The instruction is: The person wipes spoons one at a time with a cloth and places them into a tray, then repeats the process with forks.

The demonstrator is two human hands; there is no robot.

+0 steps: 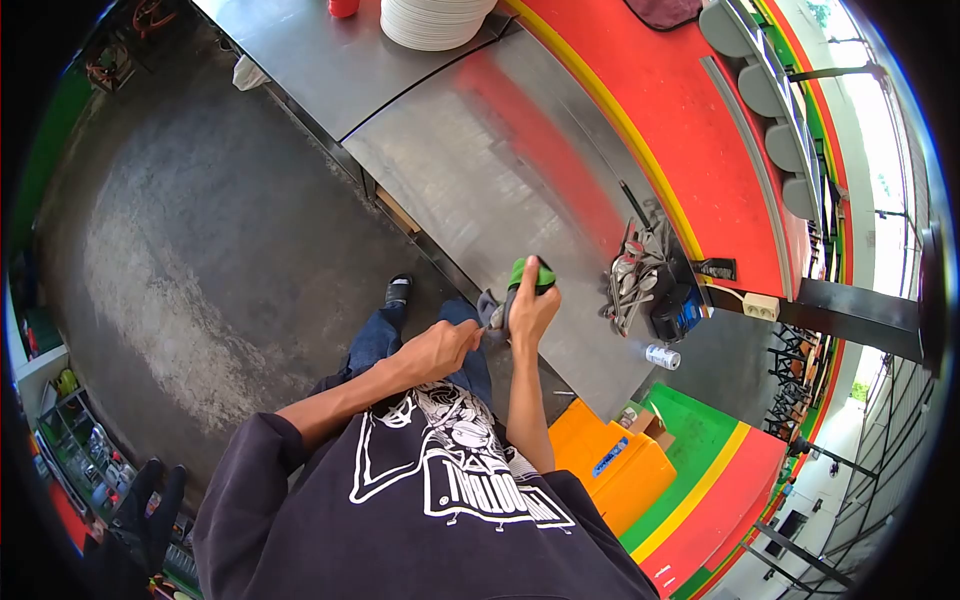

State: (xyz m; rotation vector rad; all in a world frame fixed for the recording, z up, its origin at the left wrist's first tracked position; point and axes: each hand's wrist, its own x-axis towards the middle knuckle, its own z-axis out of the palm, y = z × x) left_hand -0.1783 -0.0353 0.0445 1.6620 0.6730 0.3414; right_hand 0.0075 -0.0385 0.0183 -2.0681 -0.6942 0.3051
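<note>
My right hand (532, 312) is closed round a bunched green and dark grey cloth (518, 274), just over the near edge of the metal counter (440, 150). My left hand (446, 346) is a fist in front of my waist, close to the cloth's lower end. A thin thing seems to run from its fingers into the cloth, but its kind is hidden. To the right of my right hand lies a heap of metal spoons and other cutlery (634, 275) on the counter.
A stack of white plates (432, 22) and a red object (343, 7) stand at the counter's far end. Beyond the cutlery are a dark blue item (680, 312) and a white can (662, 357). An orange container (625, 475) stands on my right. A socket block (760, 306) hangs nearby.
</note>
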